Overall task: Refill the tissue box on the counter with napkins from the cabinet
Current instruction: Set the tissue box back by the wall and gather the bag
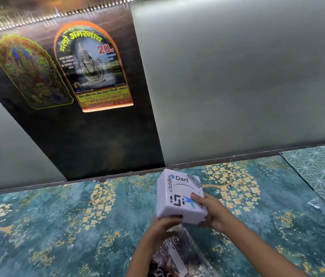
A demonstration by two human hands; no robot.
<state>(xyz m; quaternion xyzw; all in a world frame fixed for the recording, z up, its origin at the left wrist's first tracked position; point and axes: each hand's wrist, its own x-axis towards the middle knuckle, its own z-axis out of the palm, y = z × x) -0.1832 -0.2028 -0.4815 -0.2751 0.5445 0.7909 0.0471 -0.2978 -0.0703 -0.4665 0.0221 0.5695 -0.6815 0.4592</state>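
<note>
Two hands on one white tissue box, just above the patterned counter: left hand gripping the near bottom edge, right hand clamped on the right corner. Clear plastic packet below, probably the napkins. No napkin visibly inside yet; refilling seemingly still ahead.
</note>
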